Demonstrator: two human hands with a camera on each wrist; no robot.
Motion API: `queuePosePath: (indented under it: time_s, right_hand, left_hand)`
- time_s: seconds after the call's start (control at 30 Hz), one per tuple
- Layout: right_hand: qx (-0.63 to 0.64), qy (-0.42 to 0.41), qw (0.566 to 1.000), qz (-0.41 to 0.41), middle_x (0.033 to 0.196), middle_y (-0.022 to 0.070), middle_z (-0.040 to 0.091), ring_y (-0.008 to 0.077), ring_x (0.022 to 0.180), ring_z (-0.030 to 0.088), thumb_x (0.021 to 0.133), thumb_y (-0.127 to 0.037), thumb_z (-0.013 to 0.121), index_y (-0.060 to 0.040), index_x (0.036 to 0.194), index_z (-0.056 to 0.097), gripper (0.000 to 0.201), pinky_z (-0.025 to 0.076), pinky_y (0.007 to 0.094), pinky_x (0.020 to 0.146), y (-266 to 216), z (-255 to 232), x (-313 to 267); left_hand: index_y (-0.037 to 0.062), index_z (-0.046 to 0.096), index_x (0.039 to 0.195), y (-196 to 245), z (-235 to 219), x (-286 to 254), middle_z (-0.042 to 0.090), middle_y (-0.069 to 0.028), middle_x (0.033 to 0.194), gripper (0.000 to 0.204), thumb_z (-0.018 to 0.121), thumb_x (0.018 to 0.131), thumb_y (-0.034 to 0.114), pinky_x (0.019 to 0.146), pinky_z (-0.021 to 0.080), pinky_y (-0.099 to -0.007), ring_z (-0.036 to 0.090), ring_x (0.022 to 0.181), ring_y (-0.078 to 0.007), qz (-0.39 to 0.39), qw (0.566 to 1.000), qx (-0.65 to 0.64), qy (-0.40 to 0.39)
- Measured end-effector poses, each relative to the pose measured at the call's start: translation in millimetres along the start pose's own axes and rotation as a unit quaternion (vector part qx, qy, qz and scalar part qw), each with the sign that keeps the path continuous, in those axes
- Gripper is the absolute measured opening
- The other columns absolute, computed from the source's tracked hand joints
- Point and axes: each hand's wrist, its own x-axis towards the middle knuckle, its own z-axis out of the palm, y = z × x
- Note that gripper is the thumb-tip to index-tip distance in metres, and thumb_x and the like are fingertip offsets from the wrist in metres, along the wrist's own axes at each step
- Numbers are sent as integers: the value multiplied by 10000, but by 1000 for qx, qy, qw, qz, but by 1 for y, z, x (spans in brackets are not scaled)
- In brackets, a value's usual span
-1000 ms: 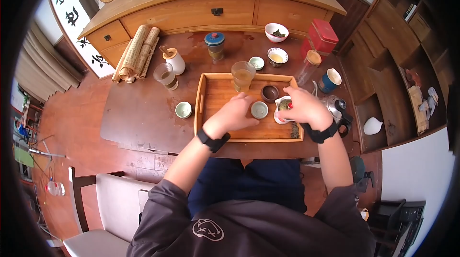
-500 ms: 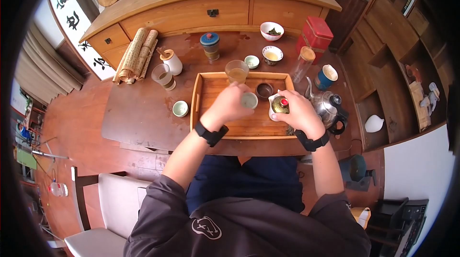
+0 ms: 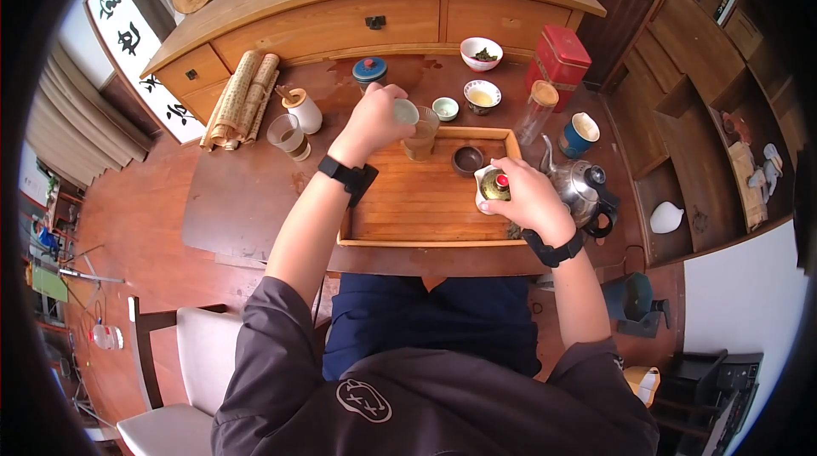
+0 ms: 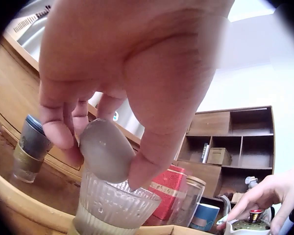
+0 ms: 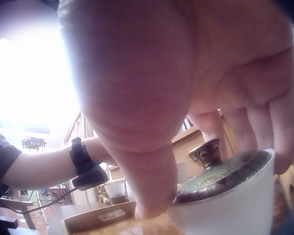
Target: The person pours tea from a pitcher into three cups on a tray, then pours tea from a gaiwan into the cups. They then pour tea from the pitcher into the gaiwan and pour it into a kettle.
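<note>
In the head view my left hand [image 3: 372,127] is at the tray's far left corner, pinching a small pale green teacup [image 3: 405,111]. The left wrist view shows this teacup [image 4: 105,152] tipped over the rim of a ribbed glass [image 4: 112,208], which holds pale yellow liquid. Thumb and fingertips hold opposite sides of the teacup; its inside is hidden. My right hand [image 3: 540,201] grips a white gaiwan [image 3: 483,199] at the tray's right side. Its dark patterned lid [image 5: 225,174], topped with a knob, sits on the bowl between thumb and fingers.
A dark cup [image 3: 467,161] sits on the wooden tray [image 3: 408,243]. Beyond are a pale cup [image 3: 445,108], a bowl of yellow liquid [image 3: 482,97] and a bowl of leaves [image 3: 482,54]. A steel kettle [image 3: 579,192] and blue cup [image 3: 579,134] are at right.
My left hand has picked up the teacup from the tray and carried it forward and left to the glass. My right hand has settled around the gaiwan, its lid now lying on it.
</note>
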Motion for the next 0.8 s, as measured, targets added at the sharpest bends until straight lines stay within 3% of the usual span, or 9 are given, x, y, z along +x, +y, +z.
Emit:
queuePosePath:
  time_s: [0.13, 0.2, 0.23, 0.37, 0.43, 0.57, 0.63, 0.73, 0.8]
  right_hand:
    - [-3, 0, 1000, -4, 1224, 206, 670, 393, 1135, 679, 750, -332, 910, 30, 1321, 599, 744, 553, 454, 980, 1, 0, 0]
    - [-2, -2, 1000, -3, 1228, 206, 667, 395, 1135, 679, 751, -333, 910, 29, 1324, 598, 746, 552, 453, 980, 2, 0, 0]
    - [-1, -3, 1000, -2, 1231, 207, 665, 397, 1136, 678, 751, -334, 910, 27, 1326, 597, 747, 552, 452, 981, 1, 0, 1]
    - [4, -20, 1000, 13, 1230, 208, 664, 400, 1136, 678, 751, -334, 910, 23, 1327, 597, 747, 551, 451, 982, -1, -2, 1]
    - [5, -3, 1000, 0, 1226, 209, 664, 403, 1134, 678, 749, -331, 910, 16, 1324, 599, 741, 551, 453, 982, 2, 0, 0]
    - [8, -10, 1000, 8, 1231, 212, 663, 403, 1138, 678, 746, -328, 910, 11, 1325, 600, 739, 550, 453, 984, 0, -2, 2]
    - [7, -13, 1000, 9, 1237, 214, 663, 402, 1137, 678, 744, -324, 912, 9, 1323, 599, 738, 548, 453, 987, 1, -1, 2]
    - [1, -16, 1000, 12, 1237, 217, 665, 403, 1142, 675, 748, -322, 912, 9, 1328, 593, 740, 544, 452, 991, -3, -3, 2]
    - [-1, -17, 1000, 8, 1232, 217, 667, 404, 1145, 673, 750, -320, 913, 10, 1328, 590, 740, 543, 453, 992, -1, -2, 3]
  left_hand:
    - [9, 667, 1274, 12, 10, 11, 575, -189, 1244, 618, 853, 691, 88, 1025, 558, -409, 624, 1157, -377, 40, 998, 33, -33]
    - [17, 677, 1252, 9, 19, 14, 581, -188, 1232, 564, 799, 703, -16, 1017, 560, -447, 628, 1142, -400, 159, 983, 87, 13]
    - [32, 677, 1242, 13, 18, 11, 576, -175, 1229, 547, 789, 712, -48, 1019, 560, -443, 625, 1168, -379, 163, 982, 87, 25]
    - [47, 647, 1317, 26, 2, -5, 557, -159, 1251, 636, 841, 711, 36, 1027, 551, -429, 613, 1180, -389, 140, 988, 66, 17]
    - [39, 646, 1293, 36, -9, -20, 584, -170, 1248, 595, 841, 732, 71, 1004, 553, -436, 635, 1138, -399, 72, 997, -27, 11]
    - [15, 665, 1191, 33, -16, -50, 618, -180, 1190, 522, 866, 725, 136, 975, 556, -436, 658, 1098, -396, 77, 994, -84, 0]
    - [18, 672, 1149, 27, -12, -64, 660, -193, 1145, 517, 889, 704, 168, 964, 553, -430, 662, 1110, -386, 49, 991, -67, -105]
    - [30, 690, 1157, 13, 5, -82, 704, -192, 1133, 541, 911, 688, 186, 962, 552, -418, 677, 1116, -361, 17, 979, -69, -189]
    - [17, 688, 1156, 3, 21, -91, 710, -194, 1142, 563, 923, 673, 187, 971, 547, -416, 679, 1112, -365, 22, 980, -72, -183]
